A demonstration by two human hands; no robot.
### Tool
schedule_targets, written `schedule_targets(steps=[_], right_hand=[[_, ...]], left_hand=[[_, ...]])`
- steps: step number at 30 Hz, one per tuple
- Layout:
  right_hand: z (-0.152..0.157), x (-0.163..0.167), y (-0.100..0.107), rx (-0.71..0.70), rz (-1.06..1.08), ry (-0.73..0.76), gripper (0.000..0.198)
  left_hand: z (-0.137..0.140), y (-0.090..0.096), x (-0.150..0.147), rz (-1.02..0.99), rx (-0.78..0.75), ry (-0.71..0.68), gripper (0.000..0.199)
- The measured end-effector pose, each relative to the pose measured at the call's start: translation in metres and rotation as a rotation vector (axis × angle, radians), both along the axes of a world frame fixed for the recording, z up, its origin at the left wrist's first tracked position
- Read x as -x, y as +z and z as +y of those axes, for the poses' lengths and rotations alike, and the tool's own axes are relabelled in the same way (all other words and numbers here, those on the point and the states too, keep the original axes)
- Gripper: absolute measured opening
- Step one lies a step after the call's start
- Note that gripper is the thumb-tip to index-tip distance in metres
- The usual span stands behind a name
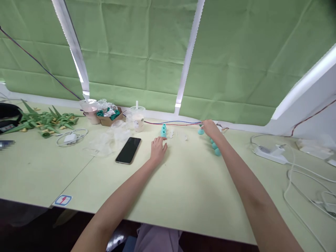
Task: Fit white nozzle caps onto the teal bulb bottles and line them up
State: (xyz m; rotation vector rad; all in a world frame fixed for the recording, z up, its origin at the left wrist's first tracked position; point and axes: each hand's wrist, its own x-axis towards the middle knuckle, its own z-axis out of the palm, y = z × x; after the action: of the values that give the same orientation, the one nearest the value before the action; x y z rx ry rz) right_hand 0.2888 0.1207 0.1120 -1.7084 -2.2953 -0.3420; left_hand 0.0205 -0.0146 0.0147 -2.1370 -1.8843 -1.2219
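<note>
My left hand (158, 150) lies palm down on the table, its fingers stretched out. Its fingertips are just in front of a row of small hollow teal pieces (163, 133), close to or touching the nearest one. Farther right, my right hand (210, 128) is closed, its fingers pinched at the top of a teal dome-shaped piece (201, 132). Several more teal domes (217, 152) stand in a line beside my right forearm, partly hidden by it. Small clear plastic bits (171, 134) lie between the two hands.
A black phone (128, 150) and crumpled clear plastic (107, 141) lie left of my left hand. Behind stand a drink cup with a straw (138, 120) and a cardboard box (109, 121). Green pointed pieces (52, 120) pile up far left; a power strip (270, 155) with cables sits right.
</note>
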Motion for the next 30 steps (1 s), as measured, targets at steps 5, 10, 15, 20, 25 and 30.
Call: schedule_targets(steps=[5,10,15,20,25,30], right_hand=[[-0.081,0.035,0.01,0.199,0.394,0.459,0.016],[-0.113,0.064,-0.021,0.151,0.603,0.61,0.016],[-0.109,0.083,-0.071,0.02,0.82,0.592,0.023],[-0.114,0.091,-0.098,-0.08,1.011,0.529,0.023],[-0.094,0.061,-0.105,-0.246,1.29,0.222,0.02],[-0.076,0.041,-0.117,-0.19,1.532,0.068,0.026]], left_hand=[[-0.009,0.002,-0.013,0.141,-0.135,-0.23,0.04],[-0.008,0.002,-0.014,0.185,-0.021,-0.292,0.033],[-0.001,0.002,-0.002,0.169,0.004,-0.166,0.018],[-0.002,0.0,-0.001,0.178,0.041,-0.087,0.014],[-0.003,0.005,0.002,0.027,0.082,0.031,0.014],[0.01,0.013,0.008,-0.302,0.038,0.093,0.021]])
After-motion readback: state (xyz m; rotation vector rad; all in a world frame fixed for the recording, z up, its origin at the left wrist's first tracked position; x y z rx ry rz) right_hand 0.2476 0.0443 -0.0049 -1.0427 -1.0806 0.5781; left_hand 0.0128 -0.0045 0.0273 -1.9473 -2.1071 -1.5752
